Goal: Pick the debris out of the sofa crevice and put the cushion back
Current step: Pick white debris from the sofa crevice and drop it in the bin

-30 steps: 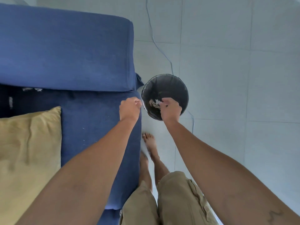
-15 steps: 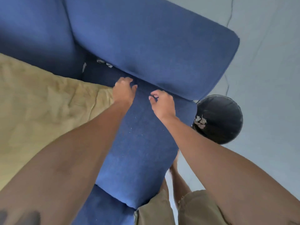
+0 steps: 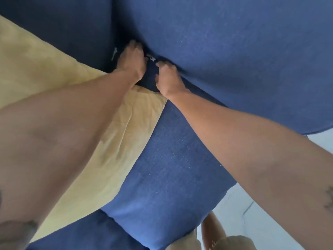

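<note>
My left hand (image 3: pixel 132 60) reaches into the dark crevice between the blue sofa seat (image 3: pixel 173 159) and the blue armrest (image 3: pixel 225 60). Its fingertips are sunk in the gap, so whether they hold anything is hidden. My right hand (image 3: pixel 168 78) is just to the right, with fingers bent and apart and nothing in them. A pale scrap of debris (image 3: pixel 151 58) lies in the crevice between the two hands. Another pale sliver of debris (image 3: pixel 113 54) sits left of my left hand. The yellow cushion (image 3: pixel 45 69) lies on the seat under my left forearm.
The blue backrest (image 3: pixel 63 24) rises at the upper left. A strip of pale tiled floor (image 3: pixel 252 213) shows at the lower right, beside my leg and khaki shorts (image 3: pixel 232 242). The black bin is out of view.
Both hands left the black bin and moved across the seat into the crevice by the armrest. My head turned left and closer, so the bin dropped out of view.
</note>
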### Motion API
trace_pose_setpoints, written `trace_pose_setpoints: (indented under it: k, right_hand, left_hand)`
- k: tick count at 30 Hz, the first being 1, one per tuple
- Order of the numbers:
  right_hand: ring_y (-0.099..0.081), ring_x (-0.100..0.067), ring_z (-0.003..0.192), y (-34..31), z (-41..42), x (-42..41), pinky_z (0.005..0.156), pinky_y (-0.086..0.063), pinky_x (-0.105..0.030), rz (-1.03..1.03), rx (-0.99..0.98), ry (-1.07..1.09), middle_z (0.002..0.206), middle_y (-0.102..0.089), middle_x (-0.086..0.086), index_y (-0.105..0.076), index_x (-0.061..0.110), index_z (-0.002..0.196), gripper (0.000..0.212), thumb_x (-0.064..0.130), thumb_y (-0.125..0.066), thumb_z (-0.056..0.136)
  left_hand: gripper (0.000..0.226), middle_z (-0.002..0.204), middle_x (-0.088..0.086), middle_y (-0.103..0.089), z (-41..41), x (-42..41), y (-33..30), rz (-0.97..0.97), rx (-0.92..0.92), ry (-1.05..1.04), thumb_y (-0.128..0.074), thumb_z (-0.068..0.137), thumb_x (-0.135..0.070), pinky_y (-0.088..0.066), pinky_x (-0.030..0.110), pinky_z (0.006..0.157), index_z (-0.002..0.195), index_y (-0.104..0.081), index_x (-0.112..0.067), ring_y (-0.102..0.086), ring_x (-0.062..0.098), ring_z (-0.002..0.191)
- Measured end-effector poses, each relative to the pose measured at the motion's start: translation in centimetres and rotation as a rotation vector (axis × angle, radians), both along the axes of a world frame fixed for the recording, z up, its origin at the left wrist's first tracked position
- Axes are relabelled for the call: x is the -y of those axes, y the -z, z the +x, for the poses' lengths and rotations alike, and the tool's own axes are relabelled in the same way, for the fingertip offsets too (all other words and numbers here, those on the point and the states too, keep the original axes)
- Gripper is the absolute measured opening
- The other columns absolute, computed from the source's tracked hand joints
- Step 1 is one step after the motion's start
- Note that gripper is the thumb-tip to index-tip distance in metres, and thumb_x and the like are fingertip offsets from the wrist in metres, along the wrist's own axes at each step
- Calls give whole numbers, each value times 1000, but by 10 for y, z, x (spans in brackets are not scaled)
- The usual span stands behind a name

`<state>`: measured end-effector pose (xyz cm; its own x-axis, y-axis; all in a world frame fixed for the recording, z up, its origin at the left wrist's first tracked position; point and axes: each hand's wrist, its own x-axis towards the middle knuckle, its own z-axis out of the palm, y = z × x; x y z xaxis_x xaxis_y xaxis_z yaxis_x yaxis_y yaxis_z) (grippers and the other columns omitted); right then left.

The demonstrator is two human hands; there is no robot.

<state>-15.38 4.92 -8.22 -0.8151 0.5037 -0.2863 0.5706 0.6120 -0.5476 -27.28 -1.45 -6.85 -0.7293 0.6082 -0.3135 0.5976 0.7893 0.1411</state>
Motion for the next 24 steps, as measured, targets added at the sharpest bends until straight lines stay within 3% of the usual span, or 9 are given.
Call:
trace_pose_setpoints:
  k: [5, 9, 14, 24]
  right_hand:
    - [-59, -23, 116, 20, -30, 13, 97, -49, -29, 206, -68, 49, 130, -59, -10, -47, 12, 138, 45, 2, -49, 94]
    - [-60, -27, 114, 29, -37, 22, 99, -49, -32, 254, -82, 36, 132, -54, -15, -38, 13, 147, 69, -11, -51, 84]
    - [-56, -22, 120, 23, -44, 7, 100, -47, -28, 244, 20, -109, 138, -50, -6, -24, 22, 152, 92, -10, -63, 76]
    - [-45, -22, 130, 34, -66, -1, 107, -42, -32, 219, 191, -198, 143, -42, -7, -38, 11, 141, 65, 1, -62, 81]
  left_hand:
    - [48, 152, 18, -31, -26, 10, 32, 12, -32, -15, -50, 99, -21, -35, 48, 107, 141, -38, -2, -49, 41, 123]
    - [52, 149, 18, -35, -36, 9, 45, 46, -38, -63, -59, 93, -20, -42, 47, 100, 138, -39, -2, -52, 41, 118]
    - [58, 145, 19, -41, -38, 6, 51, 9, -52, -23, -65, 89, -22, -42, 47, 102, 138, -41, -2, -52, 40, 119]
    - [34, 130, 9, -60, -51, 9, 62, 57, 7, 90, -65, 88, -18, -41, 44, 103, 121, -58, -16, -56, 31, 118]
